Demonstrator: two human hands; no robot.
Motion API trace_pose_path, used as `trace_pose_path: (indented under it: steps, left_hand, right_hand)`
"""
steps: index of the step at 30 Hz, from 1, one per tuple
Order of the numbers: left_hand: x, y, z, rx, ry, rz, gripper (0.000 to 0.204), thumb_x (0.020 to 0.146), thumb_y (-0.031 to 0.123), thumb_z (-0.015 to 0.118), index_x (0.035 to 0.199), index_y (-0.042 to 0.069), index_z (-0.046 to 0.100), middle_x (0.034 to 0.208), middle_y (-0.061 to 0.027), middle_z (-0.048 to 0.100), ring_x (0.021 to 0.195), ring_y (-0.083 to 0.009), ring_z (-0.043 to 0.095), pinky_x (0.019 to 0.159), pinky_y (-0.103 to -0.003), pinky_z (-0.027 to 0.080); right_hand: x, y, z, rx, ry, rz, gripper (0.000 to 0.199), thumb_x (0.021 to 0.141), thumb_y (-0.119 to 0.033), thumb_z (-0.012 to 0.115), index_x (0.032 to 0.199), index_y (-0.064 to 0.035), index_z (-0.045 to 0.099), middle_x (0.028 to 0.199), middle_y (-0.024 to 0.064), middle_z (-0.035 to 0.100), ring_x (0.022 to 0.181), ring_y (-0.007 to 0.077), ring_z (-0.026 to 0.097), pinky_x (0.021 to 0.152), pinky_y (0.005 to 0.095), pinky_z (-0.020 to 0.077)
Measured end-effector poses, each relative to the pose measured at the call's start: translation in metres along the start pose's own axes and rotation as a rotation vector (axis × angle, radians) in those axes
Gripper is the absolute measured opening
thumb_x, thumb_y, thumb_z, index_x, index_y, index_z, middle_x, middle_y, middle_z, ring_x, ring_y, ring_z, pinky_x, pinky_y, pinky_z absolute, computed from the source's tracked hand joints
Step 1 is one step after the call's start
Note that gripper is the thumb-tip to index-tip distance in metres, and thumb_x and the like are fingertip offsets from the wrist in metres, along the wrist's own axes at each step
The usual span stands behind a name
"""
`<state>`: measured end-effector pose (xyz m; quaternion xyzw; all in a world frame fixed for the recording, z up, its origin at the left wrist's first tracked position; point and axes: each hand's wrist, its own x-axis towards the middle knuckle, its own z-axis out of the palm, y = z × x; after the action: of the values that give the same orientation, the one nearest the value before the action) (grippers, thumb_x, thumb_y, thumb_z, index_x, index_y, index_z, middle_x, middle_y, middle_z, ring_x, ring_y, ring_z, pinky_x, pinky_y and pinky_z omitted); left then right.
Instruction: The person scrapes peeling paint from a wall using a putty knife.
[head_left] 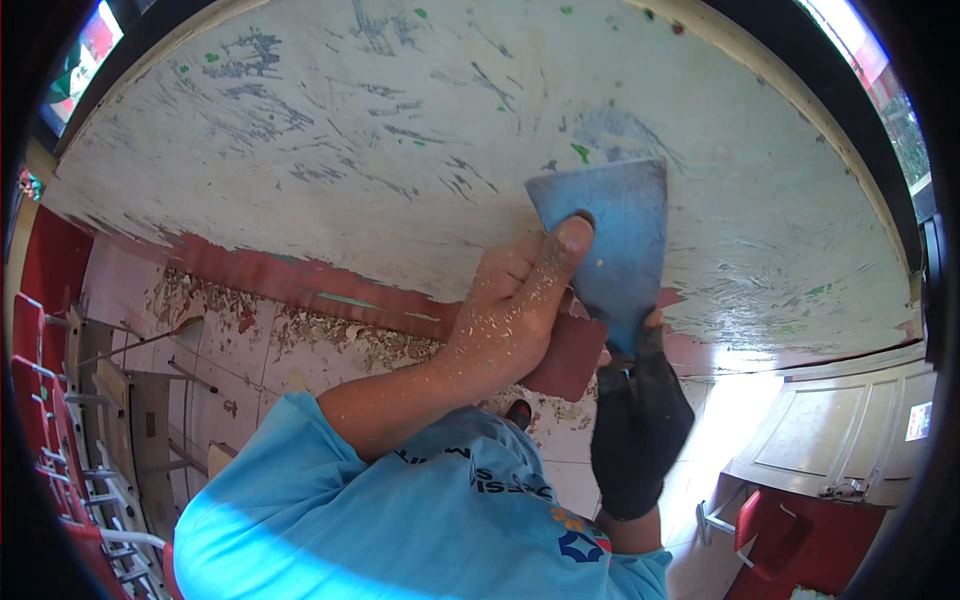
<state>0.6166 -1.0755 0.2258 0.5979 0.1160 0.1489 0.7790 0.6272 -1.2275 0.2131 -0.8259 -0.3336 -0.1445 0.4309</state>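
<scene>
A wide metal paint scraper (625,235) lies against the white, scuffed wall (300,140), its broad edge toward the top of the picture. My right hand (642,430), in a black glove, is closed round its lower end. My left hand (508,310) is bare and dusted with pale flakes. Its thumb presses on the blade's face; its other fingers are curled and partly hidden. A flat reddish-brown piece (565,362), possibly sandpaper, sticks out below my left hand. What grips that piece is hidden.
Paint flakes (300,335) litter the pale tiled floor (225,365) along the wall's red lower band (260,275). Chairs with red and metal parts (85,440) crowd the left. A pale panelled door (825,430) and a red chair (765,525) stand at the right.
</scene>
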Motion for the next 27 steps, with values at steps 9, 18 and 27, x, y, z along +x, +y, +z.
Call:
trace_pose_path:
  steps: [9,18,27]
  left_hand:
    - [0.002,-0.003,0.005,-0.094,0.033,0.039,0.048,0.087,0.050,0.044,0.089,0.004,0.059,0.076,-0.0009,0.060,0.065,-0.0050,0.051,0.058,-0.019,0.038]
    - [0.003,0.001,0.026,-0.231,0.159,0.056,0.050,0.088,0.048,0.043,0.081,0.000,0.055,0.063,-0.0049,0.055,0.054,-0.0090,0.053,0.047,-0.020,0.042]
    - [0.000,0.006,0.018,-0.131,0.062,-0.002,0.053,0.086,0.053,0.043,0.082,0.003,0.060,0.075,-0.0045,0.061,0.063,-0.0089,0.054,0.058,-0.021,0.042]
  right_hand:
    - [0.009,0.000,-0.007,-0.004,-0.005,-0.071,0.049,0.072,0.002,0.061,0.119,-0.0096,0.051,0.075,0.0136,0.057,0.059,0.0246,0.057,0.050,0.0316,0.0441]
    - [0.022,-0.006,-0.020,-0.064,-0.097,-0.036,0.041,0.074,-0.005,0.065,0.113,-0.0104,0.055,0.072,0.0104,0.055,0.057,0.0200,0.055,0.048,0.0299,0.0417]
    - [0.017,0.001,-0.023,-0.043,-0.010,-0.080,0.049,0.074,-0.001,0.064,0.120,-0.0104,0.051,0.071,0.0092,0.056,0.057,0.0178,0.054,0.052,0.0271,0.0423]
